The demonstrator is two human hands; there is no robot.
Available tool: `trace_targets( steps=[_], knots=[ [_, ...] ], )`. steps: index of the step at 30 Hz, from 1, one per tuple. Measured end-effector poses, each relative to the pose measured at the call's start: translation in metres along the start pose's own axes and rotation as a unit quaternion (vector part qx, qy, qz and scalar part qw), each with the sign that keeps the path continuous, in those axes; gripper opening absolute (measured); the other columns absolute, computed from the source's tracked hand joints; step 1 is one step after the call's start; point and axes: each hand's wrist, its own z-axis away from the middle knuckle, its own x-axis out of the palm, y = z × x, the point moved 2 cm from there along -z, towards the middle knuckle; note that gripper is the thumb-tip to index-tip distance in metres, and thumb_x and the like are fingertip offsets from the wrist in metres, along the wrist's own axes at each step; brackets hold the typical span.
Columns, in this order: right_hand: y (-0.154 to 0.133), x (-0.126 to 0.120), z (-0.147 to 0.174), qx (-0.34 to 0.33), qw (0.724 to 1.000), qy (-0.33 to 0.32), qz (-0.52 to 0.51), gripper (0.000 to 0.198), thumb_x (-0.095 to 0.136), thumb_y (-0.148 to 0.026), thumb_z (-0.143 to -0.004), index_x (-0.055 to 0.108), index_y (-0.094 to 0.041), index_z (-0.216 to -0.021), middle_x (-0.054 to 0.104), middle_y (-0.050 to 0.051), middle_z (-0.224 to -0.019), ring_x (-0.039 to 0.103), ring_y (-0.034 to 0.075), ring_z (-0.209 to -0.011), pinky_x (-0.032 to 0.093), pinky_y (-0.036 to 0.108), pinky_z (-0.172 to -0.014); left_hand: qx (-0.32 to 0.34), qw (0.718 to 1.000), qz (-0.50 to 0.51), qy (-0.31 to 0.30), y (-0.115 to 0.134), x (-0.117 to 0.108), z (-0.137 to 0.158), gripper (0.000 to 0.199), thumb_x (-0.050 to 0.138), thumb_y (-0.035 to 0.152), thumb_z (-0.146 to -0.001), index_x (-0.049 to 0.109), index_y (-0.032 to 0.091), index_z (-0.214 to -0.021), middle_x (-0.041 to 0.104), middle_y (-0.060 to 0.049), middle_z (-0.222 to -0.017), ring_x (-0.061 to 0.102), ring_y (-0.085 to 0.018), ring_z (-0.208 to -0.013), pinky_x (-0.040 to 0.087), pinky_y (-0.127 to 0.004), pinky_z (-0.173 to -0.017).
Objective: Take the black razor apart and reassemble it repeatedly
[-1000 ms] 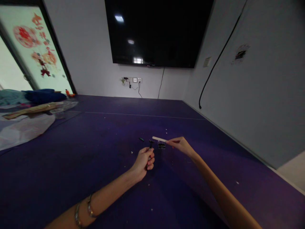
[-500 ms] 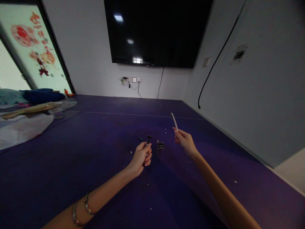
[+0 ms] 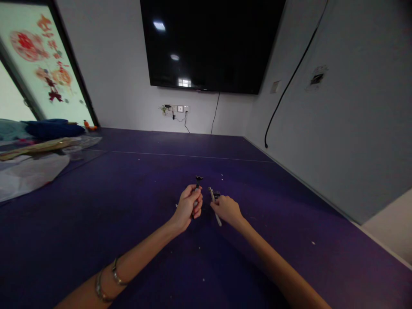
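Observation:
My left hand (image 3: 189,205) is closed around the handle of a small black razor (image 3: 199,177), its T-shaped head pointing up and away from me. Just to the right, my right hand (image 3: 228,209) grips a slim white toothbrush (image 3: 218,219), with its handle end slanting down towards me and its head pointing away. Beyond my right fingers, partly hidden by them and the toothbrush, a small dark object (image 3: 217,194) lies on the purple surface; its kind cannot be made out. Razor and toothbrush are apart.
The purple surface (image 3: 144,257) has small white bits scattered on it. At the far left lie white plastic sheeting (image 3: 38,174) and dark blue cloth (image 3: 53,128). A black cable (image 3: 289,81) hangs along the right wall, and a television (image 3: 212,43) is mounted ahead.
My right hand has come down and left with the toothbrush, from raised up to low beside my left hand, now partly covering the small dark object. My left hand has shifted slightly up.

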Motion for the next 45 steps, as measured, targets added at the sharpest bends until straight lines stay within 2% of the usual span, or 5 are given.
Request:
trace_targets(
  steps=[10,20,28,36,45],
  knots=[
    [-0.026,0.015,0.001,-0.010,0.996,-0.032,0.077,0.035,0.040,-0.033,-0.082,0.067,-0.013,-0.090,0.068,0.017,-0.090,0.066,0.029,-0.084,0.048,0.036,-0.069,0.005,1.000,-0.001,-0.006,-0.001,0.003,0.001,0.018,0.056,0.028,-0.076,0.044,0.020,-0.086,0.040,0.009,-0.053,0.026,-0.002,-0.031,0.020,-0.013,-0.027],
    [-0.028,0.016,0.005,-0.016,0.997,-0.040,0.070,0.044,0.038,-0.044,-0.086,0.068,-0.013,-0.092,0.068,0.020,-0.091,0.065,0.028,-0.086,0.047,0.034,-0.070,0.010,1.000,-0.020,-0.013,-0.003,0.001,0.000,0.019,0.056,0.031,-0.078,0.044,0.019,-0.087,0.041,0.009,-0.055,0.027,-0.001,-0.031,0.020,-0.014,-0.029],
    [0.014,-0.009,-0.022,0.001,0.999,0.003,0.044,0.035,0.040,-0.041,-0.086,0.069,-0.020,-0.087,0.068,0.011,-0.088,0.065,0.025,-0.083,0.044,0.031,-0.067,0.055,0.992,-0.107,-0.024,-0.019,-0.014,-0.014,0.018,0.055,0.031,-0.078,0.050,0.017,-0.088,0.051,0.004,-0.064,0.051,-0.007,-0.052,0.043,-0.020,-0.053],
    [0.038,0.000,-0.043,-0.128,0.992,0.001,-0.005,0.029,0.044,-0.026,-0.085,0.066,-0.022,-0.104,0.060,0.008,-0.099,0.056,0.017,-0.095,0.041,0.023,-0.079,0.071,0.986,-0.149,-0.029,-0.030,-0.024,-0.024,0.018,0.059,0.026,-0.077,0.057,0.014,-0.090,0.061,-0.004,-0.077,0.059,-0.014,-0.074,0.042,-0.025,-0.070],
    [0.039,0.007,-0.049,-0.130,0.991,-0.020,-0.011,0.026,0.046,-0.024,-0.082,0.068,-0.020,-0.097,0.058,0.008,-0.100,0.053,0.017,-0.096,0.039,0.025,-0.082,0.049,0.991,-0.118,-0.039,-0.031,-0.021,-0.021,0.021,0.062,0.027,-0.076,0.058,0.013,-0.092,0.066,-0.008,-0.080,0.062,-0.017,-0.077,0.045,-0.030,-0.074]
  ],
)
